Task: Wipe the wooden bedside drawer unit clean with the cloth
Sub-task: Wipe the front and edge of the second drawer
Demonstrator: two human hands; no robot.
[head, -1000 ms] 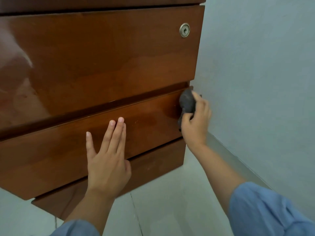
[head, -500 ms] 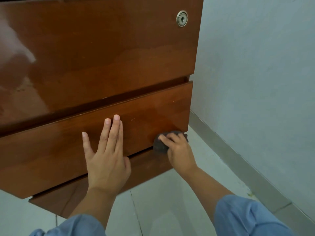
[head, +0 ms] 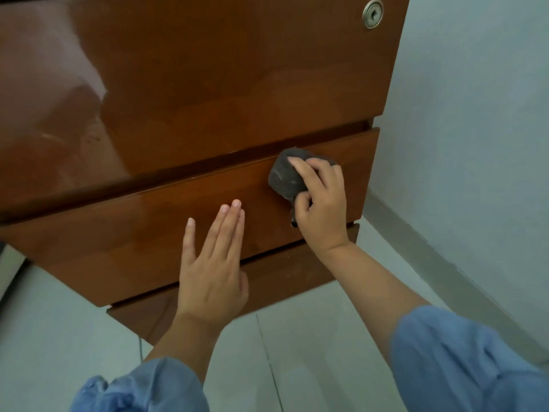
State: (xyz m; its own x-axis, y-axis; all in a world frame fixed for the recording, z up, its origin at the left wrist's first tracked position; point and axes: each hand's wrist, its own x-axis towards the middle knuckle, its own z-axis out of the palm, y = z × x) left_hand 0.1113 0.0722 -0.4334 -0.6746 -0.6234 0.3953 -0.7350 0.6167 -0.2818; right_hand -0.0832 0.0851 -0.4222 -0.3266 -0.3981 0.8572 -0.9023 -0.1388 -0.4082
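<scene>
1. The glossy reddish-brown wooden drawer unit (head: 190, 93) stood on the pale tiled floor (head: 297, 352), its right edge close beside a light grey-blue wall (head: 475, 114).
2. The right hand (head: 322, 209) gripped a bunched dark grey cloth (head: 285, 178), fingers curled over it, and pressed it against the middle drawer front (head: 118, 233), just under that drawer's top edge and toward its right end.
3. The left hand (head: 212, 260) lay flat on the same drawer front with straight fingers, holding nothing, its palm crossing the lower edge.
4. A bare stretch of wood ran leftward from both hands.
5. A round silver lock (head: 372, 14) sat at the top drawer's upper right corner.
6. Blue sleeves (head: 463, 361) covered both forearms.
</scene>
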